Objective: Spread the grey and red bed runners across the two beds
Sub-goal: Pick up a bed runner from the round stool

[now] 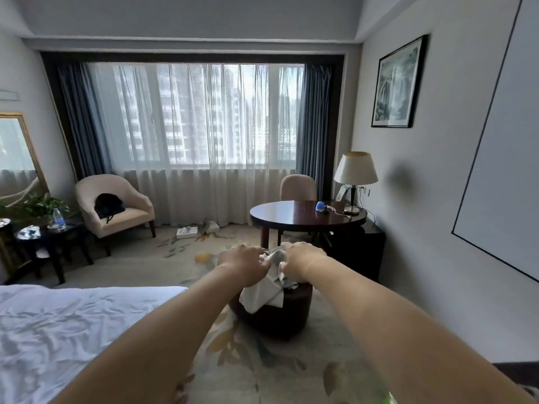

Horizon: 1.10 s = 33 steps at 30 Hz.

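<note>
Hidden: the folded cloth [264, 295] is partly under my grip, and it covers the top of the stool [277, 319].
Left hand [245, 265]: fingers curled, gripping the folded cloth.
Right hand [303, 262]: the same, close beside the left.

Bare left hand [245, 265] and right hand [303, 262] (forearms bare too)

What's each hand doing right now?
Left hand: grips the folded cloth.
Right hand: grips the same cloth.
</note>
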### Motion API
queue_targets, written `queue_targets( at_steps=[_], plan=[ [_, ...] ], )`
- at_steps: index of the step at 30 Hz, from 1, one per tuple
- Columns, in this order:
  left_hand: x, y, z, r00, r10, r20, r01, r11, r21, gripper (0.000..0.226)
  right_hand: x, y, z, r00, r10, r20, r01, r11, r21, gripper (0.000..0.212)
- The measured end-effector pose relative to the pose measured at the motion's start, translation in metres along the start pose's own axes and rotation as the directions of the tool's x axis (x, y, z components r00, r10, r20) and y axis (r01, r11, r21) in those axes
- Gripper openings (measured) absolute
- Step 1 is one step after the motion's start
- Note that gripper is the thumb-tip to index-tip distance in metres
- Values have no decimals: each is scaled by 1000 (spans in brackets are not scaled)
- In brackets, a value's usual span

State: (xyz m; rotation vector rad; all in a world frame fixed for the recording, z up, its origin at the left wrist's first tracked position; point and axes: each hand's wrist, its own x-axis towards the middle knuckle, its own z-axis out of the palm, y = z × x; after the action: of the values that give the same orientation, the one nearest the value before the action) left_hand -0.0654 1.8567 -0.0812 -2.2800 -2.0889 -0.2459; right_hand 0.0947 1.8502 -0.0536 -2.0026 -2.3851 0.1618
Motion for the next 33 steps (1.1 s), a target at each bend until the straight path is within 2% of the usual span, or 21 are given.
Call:
queue_targets(
  at_steps=[4, 10, 15, 18, 24, 27, 33],
  plan=[
    [107, -11, 15, 999, -37, 12, 37, 999, -2, 51, 115, 25, -11, 1000, -28, 13, 29, 999, -31, 53],
    [253, -29, 35, 996, -78, 34, 79, 996, -42, 47, 271, 51, -29, 999, -50, 22, 50, 998, -38, 38],
    [373, -61, 74, 994, -84, 76, 85, 996, -8, 51, 404, 55, -12, 998, -35, 55, 36, 999, -18, 40],
    [441, -81, 90, 995, -55, 86, 58, 998, -31, 51, 471, 53, 0, 997, -19, 72, 20, 1000, -8, 46],
    [599, -123, 122, 994, 29, 110, -22, 998, -65, 53, 618, 55, -1, 992, 76, 105, -84, 993, 84, 43],
    [671, -136, 131, 992, 62, 111, -53, 995, -79, 52, 684, 64, -5, 990, 112, 86, -119, 990, 79, 41],
    [778, -138, 182, 978, 86, 190, -73, 994, -76, 50, 797, 90, 19, 981, 126, 147, -126, 992, -14, 42]
  ],
)
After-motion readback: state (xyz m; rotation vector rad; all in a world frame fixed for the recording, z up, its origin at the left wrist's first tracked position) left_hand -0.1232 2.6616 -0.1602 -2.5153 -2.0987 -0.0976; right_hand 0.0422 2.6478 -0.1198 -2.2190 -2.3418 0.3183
